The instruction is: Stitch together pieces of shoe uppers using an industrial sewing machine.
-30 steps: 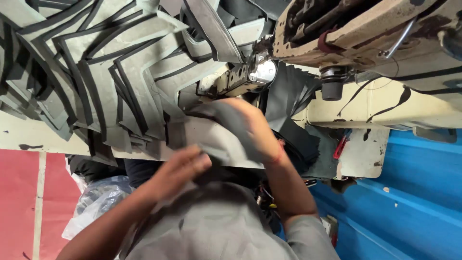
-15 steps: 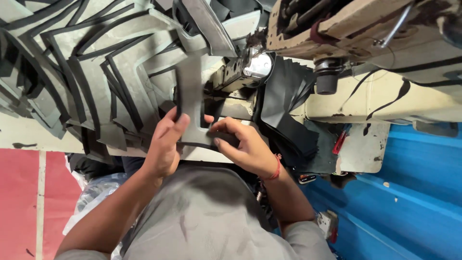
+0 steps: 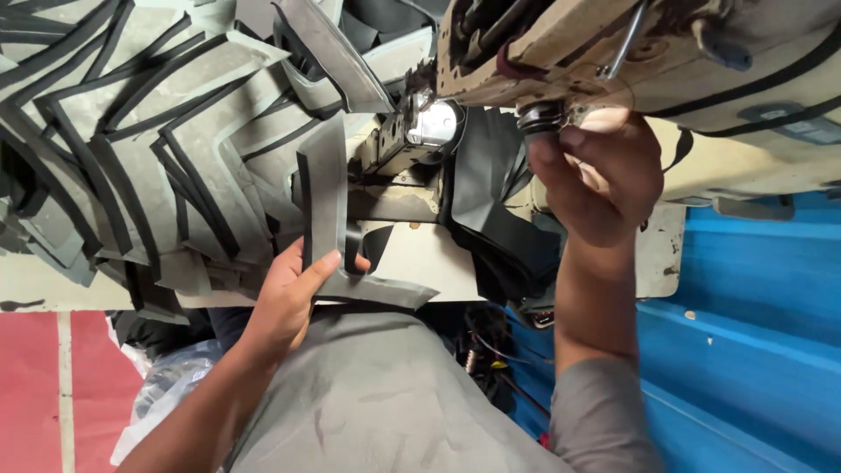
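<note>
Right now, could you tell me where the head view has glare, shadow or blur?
Head view: glare on the shiny metal part of the sewing machine; deep shadow over the black pieces beneath it; the left hand gripping the grey L-shaped piece is sharp; the right hand at the machine is evenly lit and fairly sharp.

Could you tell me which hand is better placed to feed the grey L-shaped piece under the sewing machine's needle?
Probably the left. The left hand already grips the grey L-shaped piece just beside the needle area, while the right hand is up on the machine's wheel.
</note>
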